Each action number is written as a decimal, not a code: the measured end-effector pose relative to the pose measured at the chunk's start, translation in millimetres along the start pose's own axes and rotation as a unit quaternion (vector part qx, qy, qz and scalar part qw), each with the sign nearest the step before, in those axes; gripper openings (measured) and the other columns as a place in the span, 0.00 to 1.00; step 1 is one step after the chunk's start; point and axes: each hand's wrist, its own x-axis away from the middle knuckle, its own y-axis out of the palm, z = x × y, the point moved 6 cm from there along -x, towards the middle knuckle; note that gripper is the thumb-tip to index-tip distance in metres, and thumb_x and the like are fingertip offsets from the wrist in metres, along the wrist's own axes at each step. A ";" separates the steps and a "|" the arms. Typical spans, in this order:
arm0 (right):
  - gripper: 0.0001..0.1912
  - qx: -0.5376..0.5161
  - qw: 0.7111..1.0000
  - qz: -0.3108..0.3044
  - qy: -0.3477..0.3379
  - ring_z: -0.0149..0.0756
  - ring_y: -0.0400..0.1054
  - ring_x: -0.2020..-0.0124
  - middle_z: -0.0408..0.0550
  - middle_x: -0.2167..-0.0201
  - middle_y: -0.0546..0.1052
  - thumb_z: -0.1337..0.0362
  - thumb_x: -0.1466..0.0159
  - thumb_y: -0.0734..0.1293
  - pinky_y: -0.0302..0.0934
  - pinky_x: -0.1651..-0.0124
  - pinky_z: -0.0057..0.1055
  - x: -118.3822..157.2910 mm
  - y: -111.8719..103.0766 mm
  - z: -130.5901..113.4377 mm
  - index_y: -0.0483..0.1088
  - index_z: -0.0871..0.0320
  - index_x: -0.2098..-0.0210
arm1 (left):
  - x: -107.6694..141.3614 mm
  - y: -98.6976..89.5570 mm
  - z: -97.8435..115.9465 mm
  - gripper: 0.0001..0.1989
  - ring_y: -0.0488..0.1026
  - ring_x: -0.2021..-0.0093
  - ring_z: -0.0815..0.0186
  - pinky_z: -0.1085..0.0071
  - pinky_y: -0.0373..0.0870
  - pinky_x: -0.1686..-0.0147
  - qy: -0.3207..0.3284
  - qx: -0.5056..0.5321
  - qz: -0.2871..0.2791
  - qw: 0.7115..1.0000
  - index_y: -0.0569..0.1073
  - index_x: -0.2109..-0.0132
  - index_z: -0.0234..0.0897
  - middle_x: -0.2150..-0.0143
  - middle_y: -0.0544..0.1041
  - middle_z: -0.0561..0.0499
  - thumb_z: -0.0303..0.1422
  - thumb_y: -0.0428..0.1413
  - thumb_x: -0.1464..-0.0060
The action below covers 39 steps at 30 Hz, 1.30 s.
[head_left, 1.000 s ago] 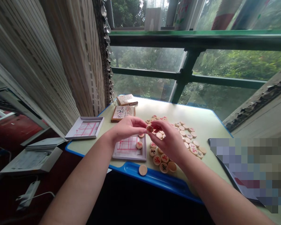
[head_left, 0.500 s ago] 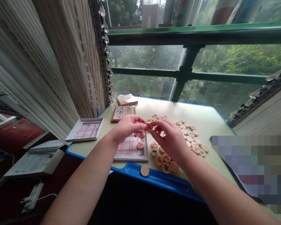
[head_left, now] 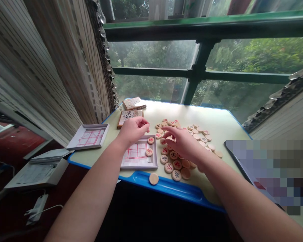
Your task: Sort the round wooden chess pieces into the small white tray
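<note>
Over the back edge of a white box tray [head_left: 138,166] with red grid lines is my left hand [head_left: 135,129], its fingertips pinched together; whatever they hold, if anything, is too small to make out. Two round wooden pieces with red characters lie in that tray at its right side, one [head_left: 150,140] behind the other [head_left: 149,152]. My right hand [head_left: 178,139] hovers with fingers apart above a spread of wooden pieces with red or black characters, such as a black-marked one [head_left: 176,175] near the front.
A blank piece [head_left: 154,178] rests on the blue trough [head_left: 176,191] at the table's front edge. Another box tray [head_left: 88,136] is at the left, two small boxes [head_left: 134,103] [head_left: 126,116] behind. A dark-edged, pixelated flat item [head_left: 244,161] lies at the right.
My hands have moved apart. The red-marked piece between them has left my right fingers, which have opened. The view has shifted slightly, and a second piece now shows in the near tray.
</note>
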 end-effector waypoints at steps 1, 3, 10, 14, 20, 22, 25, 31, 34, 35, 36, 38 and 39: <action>0.23 0.014 1.000 -0.017 0.001 0.36 0.72 0.62 0.44 0.62 0.80 0.72 0.42 0.65 0.64 0.57 0.35 -0.6 3.0 0.6 0.68 0.53 0.47 | -0.7 -0.6 -0.9 0.08 0.73 0.74 0.68 0.72 0.68 0.73 0.007 -0.025 0.006 1.000 0.74 0.66 0.34 0.75 0.78 0.50 0.33 0.55 0.52; 0.21 0.029 0.999 -0.026 -0.005 0.37 0.71 0.61 0.44 0.63 0.80 0.72 0.42 0.65 0.64 0.57 0.35 -1.6 6.6 -0.5 0.70 0.53 0.50 | -1.3 0.0 -2.4 0.09 0.73 0.75 0.67 0.72 0.67 0.73 0.012 -0.054 -0.001 0.998 0.75 0.67 0.34 0.75 0.78 0.50 0.34 0.54 0.52; 0.11 0.090 0.995 0.022 -0.042 0.39 0.70 0.59 0.48 0.62 0.79 0.73 0.41 0.64 0.63 0.56 0.35 -3.3 -8.9 1.9 0.76 0.56 0.62 | -1.0 -0.2 -2.4 0.10 0.73 0.75 0.67 0.72 0.66 0.72 0.018 -0.095 -0.011 0.995 0.75 0.67 0.35 0.75 0.78 0.51 0.36 0.53 0.50; 0.07 0.152 0.988 -0.006 -0.001 0.41 0.68 0.61 0.47 0.67 0.79 0.65 0.41 0.66 0.62 0.57 0.36 -3.1 -14.5 16.8 0.77 0.54 0.68 | -0.6 0.9 -1.2 0.10 0.72 0.74 0.66 0.71 0.65 0.72 0.033 -0.122 -0.011 0.992 0.75 0.69 0.35 0.75 0.78 0.51 0.36 0.53 0.51; 0.11 0.198 0.979 -0.041 0.014 0.40 0.67 0.62 0.50 0.65 0.76 0.56 0.41 0.66 0.60 0.60 0.34 -3.8 -7.3 12.8 0.78 0.53 0.68 | 0.4 1.2 -0.4 0.11 0.71 0.75 0.67 0.72 0.62 0.74 0.027 -0.140 -0.015 0.990 0.75 0.69 0.36 0.75 0.77 0.52 0.37 0.52 0.50; 0.10 0.193 0.980 -0.048 0.021 0.38 0.67 0.64 0.50 0.65 0.74 0.57 0.40 0.66 0.60 0.61 0.32 -4.2 -5.5 12.1 0.78 0.54 0.68 | 0.1 1.2 0.6 0.11 0.70 0.75 0.67 0.72 0.62 0.73 0.031 -0.150 -0.016 0.988 0.75 0.70 0.36 0.76 0.77 0.52 0.37 0.52 0.50; 0.08 0.177 0.983 -0.040 0.038 0.36 0.67 0.65 0.50 0.64 0.74 0.59 0.40 0.66 0.60 0.62 0.31 -4.7 -5.3 14.8 0.76 0.56 0.68 | -0.3 1.9 1.5 0.11 0.70 0.76 0.68 0.72 0.62 0.73 0.035 -0.159 -0.018 0.987 0.75 0.70 0.36 0.76 0.77 0.52 0.38 0.52 0.50; 0.04 0.166 0.986 -0.005 0.020 0.36 0.67 0.65 0.49 0.64 0.75 0.65 0.42 0.67 0.59 0.64 0.30 -5.1 -6.5 14.8 0.71 0.57 0.66 | 0.0 2.9 1.4 0.11 0.69 0.76 0.67 0.72 0.62 0.73 0.042 -0.161 -0.023 0.986 0.75 0.69 0.36 0.76 0.78 0.52 0.38 0.52 0.49; 0.03 0.145 0.989 -0.001 0.012 0.34 0.67 0.68 0.48 0.64 0.76 0.68 0.42 0.67 0.58 0.66 0.28 -4.7 -6.5 13.2 0.72 0.57 0.66 | 0.4 2.3 1.4 0.11 0.69 0.76 0.67 0.71 0.62 0.73 0.043 -0.164 -0.022 0.985 0.75 0.69 0.36 0.76 0.78 0.51 0.37 0.52 0.49; 0.03 0.138 0.990 0.004 0.008 0.33 0.67 0.69 0.48 0.64 0.76 0.68 0.42 0.67 0.58 0.66 0.28 -4.6 -6.9 12.5 0.72 0.57 0.67 | 0.5 2.1 1.3 0.11 0.69 0.76 0.67 0.71 0.62 0.73 0.042 -0.164 -0.021 0.985 0.75 0.69 0.36 0.76 0.78 0.51 0.37 0.52 0.49; 0.03 0.133 0.991 0.010 0.003 0.33 0.67 0.69 0.47 0.64 0.76 0.69 0.42 0.67 0.58 0.66 0.27 -4.5 -7.4 11.9 0.72 0.57 0.67 | 0.5 2.0 1.3 0.11 0.69 0.76 0.67 0.71 0.62 0.73 0.041 -0.165 -0.021 0.985 0.75 0.69 0.36 0.76 0.78 0.51 0.37 0.52 0.49; 0.04 0.131 0.991 0.020 -0.008 0.32 0.67 0.69 0.47 0.64 0.76 0.70 0.42 0.66 0.59 0.66 0.27 -4.3 -8.6 10.9 0.73 0.57 0.67 | 0.7 2.2 1.6 0.11 0.69 0.76 0.67 0.71 0.62 0.73 0.041 -0.169 -0.022 0.985 0.75 0.69 0.36 0.75 0.78 0.51 0.37 0.52 0.49; 0.05 0.133 0.991 0.021 -0.013 0.33 0.68 0.69 0.48 0.65 0.77 0.71 0.42 0.66 0.59 0.66 0.27 -4.1 -8.9 10.6 0.73 0.57 0.67 | 0.7 2.5 1.8 0.11 0.69 0.76 0.67 0.71 0.62 0.73 0.042 -0.171 -0.024 0.984 0.75 0.69 0.36 0.75 0.78 0.51 0.37 0.52 0.49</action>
